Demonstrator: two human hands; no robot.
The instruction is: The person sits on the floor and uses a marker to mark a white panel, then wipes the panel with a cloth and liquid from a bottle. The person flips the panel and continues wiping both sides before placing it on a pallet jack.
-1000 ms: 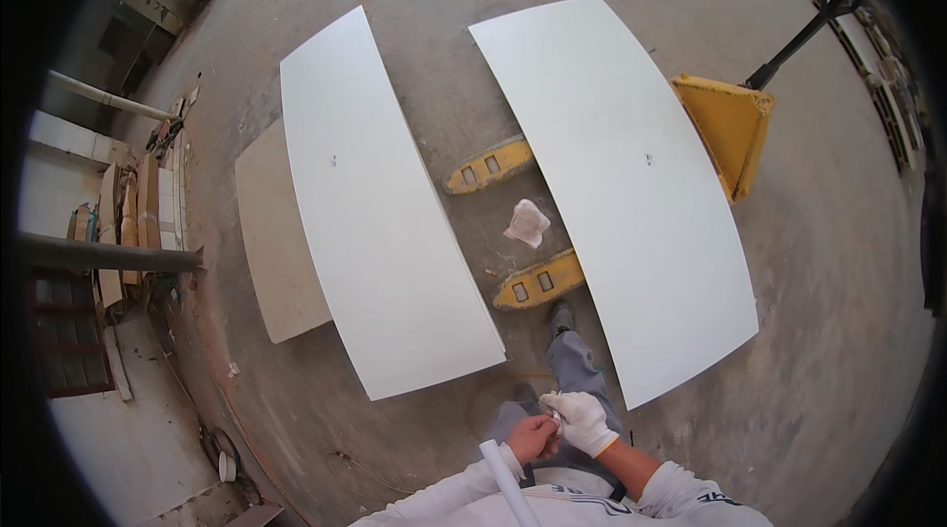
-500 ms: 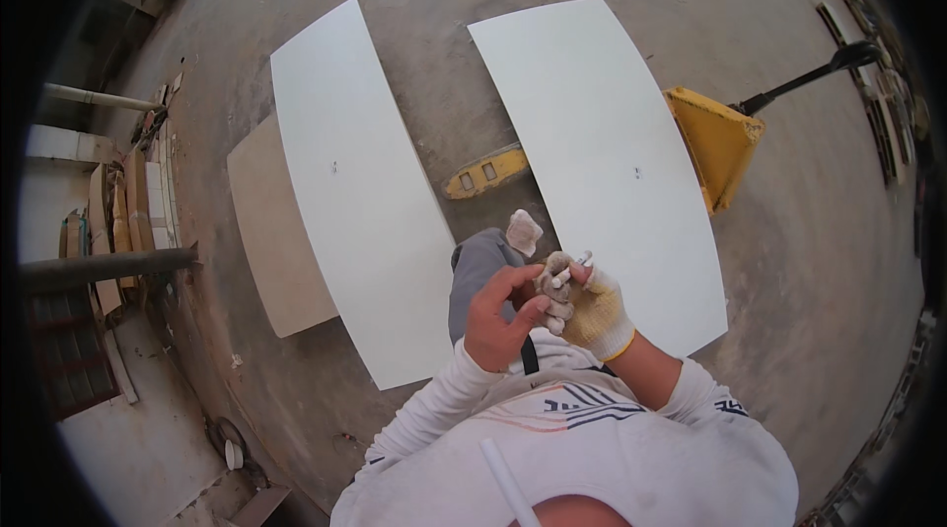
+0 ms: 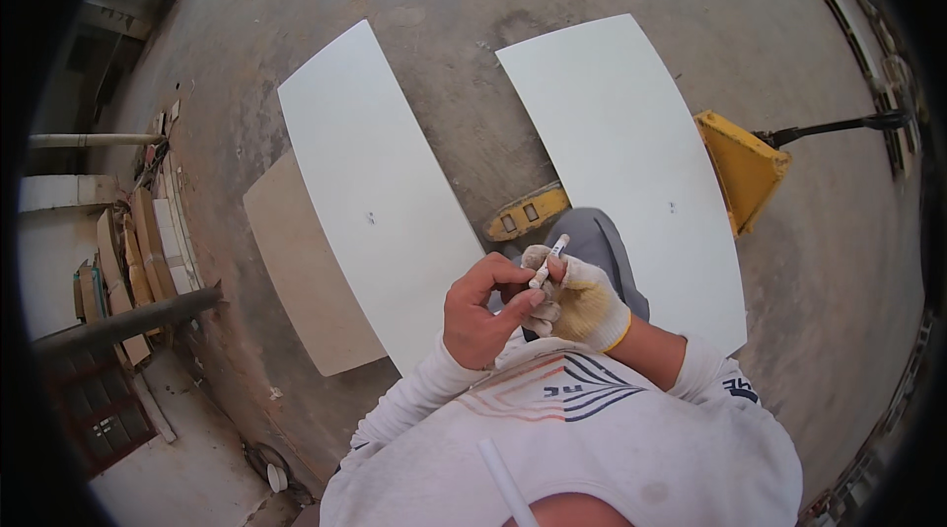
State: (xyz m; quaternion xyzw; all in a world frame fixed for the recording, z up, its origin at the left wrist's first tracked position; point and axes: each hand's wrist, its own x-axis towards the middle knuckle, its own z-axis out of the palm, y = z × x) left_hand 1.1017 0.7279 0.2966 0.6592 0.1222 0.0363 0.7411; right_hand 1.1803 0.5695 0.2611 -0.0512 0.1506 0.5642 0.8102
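Close in front of my chest, both hands meet around a short white stick with dark marks near its upper end; it looks like a slim marker, but I cannot be sure. My right hand wears a cream and yellow work glove, its thumb tip bare, and its fingers are closed on the stick. Bare, my left hand pinches close to the stick's lower end; whether it grips the stick or a glove fingertip is hard to see. One grey-trousered knee shows just beyond the hands.
Two large white panels, a left one and a right one, lie ahead. A brown board extends from under the left panel. Beneath the right one sits a yellow pallet jack. Planks lean at the left wall near a dark pole.
The hands have shifted slightly left, and the white stick now stands more upright between them. A knee has come forward beside the right panel. A pale glove piece beyond the hands is no longer visible.
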